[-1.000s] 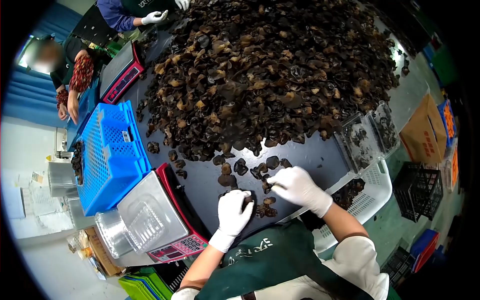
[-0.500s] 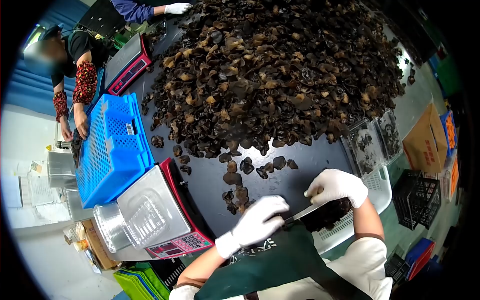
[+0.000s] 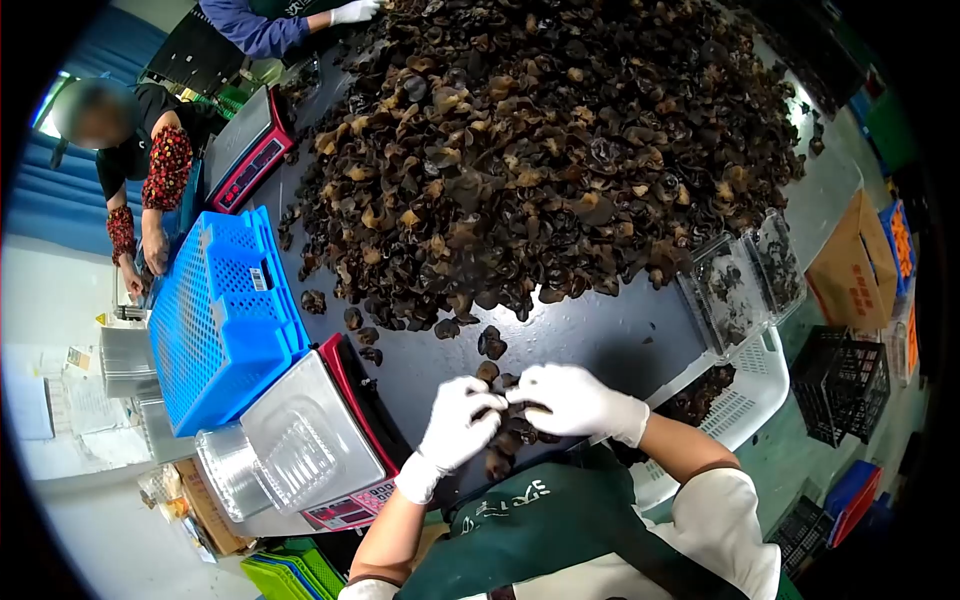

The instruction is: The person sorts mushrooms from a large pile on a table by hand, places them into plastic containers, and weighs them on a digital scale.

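Note:
A large heap of dark brown wood-ear fungus (image 3: 540,150) covers the far part of the grey table (image 3: 620,335). My left hand (image 3: 458,428), white-gloved, is closed at the fingertips near the table's front edge. Against it, from the right, my right hand (image 3: 575,402) is closed too, their fingertips meeting. Whatever they pinch is too small to make out. Several loose fungus pieces (image 3: 500,462) lie beneath and around my fingers, partly hidden by them.
Left stand a scale (image 3: 310,410) bearing clear plastic boxes, a blue crate (image 3: 220,310) and another scale (image 3: 245,150). Right are an open clear box (image 3: 725,300) and a white basket (image 3: 745,405). One co-worker (image 3: 130,150) is far left; another's gloved hand (image 3: 355,12) is at the top.
Both my hands have come together over the loose pieces, my right hand moving left from the basket's edge. The view has shifted slightly. The left co-worker's head has turned.

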{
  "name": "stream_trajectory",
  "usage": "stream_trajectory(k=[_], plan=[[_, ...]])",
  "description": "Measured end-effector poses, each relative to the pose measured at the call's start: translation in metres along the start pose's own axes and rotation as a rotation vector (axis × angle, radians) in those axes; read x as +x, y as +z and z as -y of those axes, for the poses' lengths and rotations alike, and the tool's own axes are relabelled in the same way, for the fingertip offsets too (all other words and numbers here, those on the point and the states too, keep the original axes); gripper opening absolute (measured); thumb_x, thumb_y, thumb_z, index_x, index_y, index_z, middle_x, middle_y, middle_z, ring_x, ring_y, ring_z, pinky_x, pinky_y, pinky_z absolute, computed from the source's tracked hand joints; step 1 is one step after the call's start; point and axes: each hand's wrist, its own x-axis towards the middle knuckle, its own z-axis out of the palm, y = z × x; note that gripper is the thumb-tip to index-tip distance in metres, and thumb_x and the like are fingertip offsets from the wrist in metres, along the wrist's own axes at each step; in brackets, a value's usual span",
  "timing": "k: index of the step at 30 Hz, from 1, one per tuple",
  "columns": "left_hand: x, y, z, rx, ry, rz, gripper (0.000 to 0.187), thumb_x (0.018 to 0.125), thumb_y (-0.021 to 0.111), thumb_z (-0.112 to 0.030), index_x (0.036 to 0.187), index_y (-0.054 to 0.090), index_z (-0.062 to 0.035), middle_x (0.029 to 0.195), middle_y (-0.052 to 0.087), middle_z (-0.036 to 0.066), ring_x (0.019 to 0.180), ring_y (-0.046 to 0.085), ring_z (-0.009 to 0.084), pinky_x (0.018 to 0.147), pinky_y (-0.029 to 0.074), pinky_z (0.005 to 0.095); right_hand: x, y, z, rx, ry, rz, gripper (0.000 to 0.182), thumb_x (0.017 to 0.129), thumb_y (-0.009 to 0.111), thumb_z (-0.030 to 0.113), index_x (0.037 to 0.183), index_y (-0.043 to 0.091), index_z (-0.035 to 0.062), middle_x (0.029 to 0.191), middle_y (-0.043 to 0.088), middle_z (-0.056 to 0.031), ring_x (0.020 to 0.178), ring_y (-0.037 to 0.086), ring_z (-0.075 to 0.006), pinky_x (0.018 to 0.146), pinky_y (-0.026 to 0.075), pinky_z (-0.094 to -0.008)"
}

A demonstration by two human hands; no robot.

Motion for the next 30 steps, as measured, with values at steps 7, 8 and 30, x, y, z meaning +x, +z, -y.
stream_trajectory(k=[7,8,30], plan=[[0.066,0.006,0.036,0.276,-0.028,-0.441,0.042,0.077,0.057,-0.001,0.118,0.060,-0.0072,0.118,0.055,0.022,0.111,0.051,0.0393,0.097,0.043,0.0456,0.067,0.004,-0.039,-0.484,0.130,-0.430,0.050,0.081,0.062,0.029,0.125,0.056,0.0049,0.132,0.050,-0.0146,0.120,0.044,-0.0358,0.099,0.037,-0.0473],[0.064,0.009,0.038,0.283,-0.002,-0.366,0.044,0.075,0.056,0.000,0.118,0.060,-0.0073,0.118,0.055,0.022,0.109,0.052,0.0399,0.095,0.044,0.0459,0.066,0.010,-0.036,-0.521,0.099,-0.407,0.052,0.081,0.062,0.030,0.125,0.056,0.0040,0.133,0.050,-0.0153,0.120,0.044,-0.0371,0.100,0.037,-0.0483],[0.059,-0.008,0.080,-0.104,-0.235,-0.816,0.011,0.082,0.065,0.000,0.087,0.056,-0.0026,0.082,0.057,0.005,0.074,0.054,0.0129,0.071,0.046,0.0259,0.039,-0.008,-0.030,0.122,0.086,-0.571,0.016,0.079,0.068,0.012,0.095,0.069,0.0071,0.085,0.064,-0.0043,0.067,0.057,-0.0172,0.063,0.048,-0.0300]])
